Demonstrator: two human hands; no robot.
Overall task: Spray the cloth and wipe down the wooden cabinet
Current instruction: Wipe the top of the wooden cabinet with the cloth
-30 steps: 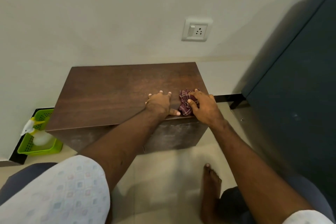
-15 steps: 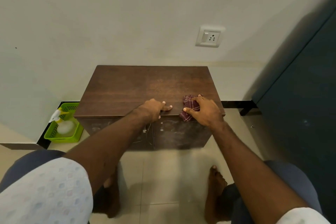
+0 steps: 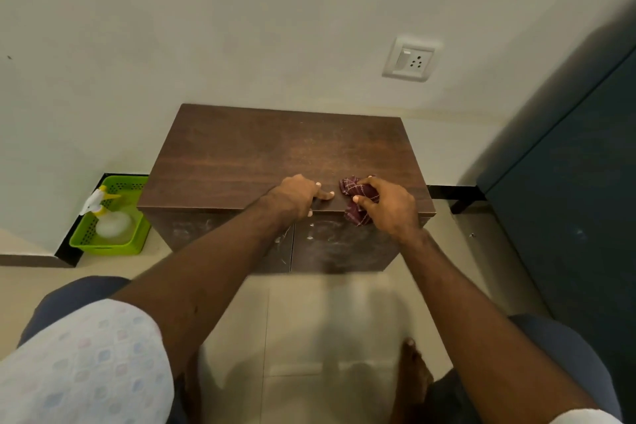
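Note:
A low dark wooden cabinet stands against the wall, its two front doors smeared with pale marks. My right hand clutches a bunched maroon checked cloth at the front edge of the top, and part of the cloth hangs over the right door. My left hand rests on the same front edge just left of the cloth, fingers curled over the lip. A spray bottle with a white and yellow trigger head stands in a green basket on the floor left of the cabinet.
A wall socket sits above the cabinet to the right. A dark blue-green cupboard stands close on the right. My knees and a bare foot are on the tiled floor in front of the cabinet.
The view has pulled back and down, so the cabinet front now shows. My right hand has drawn the cloth toward the front edge, where it hangs over; my left hand's fingers have curled over the lip.

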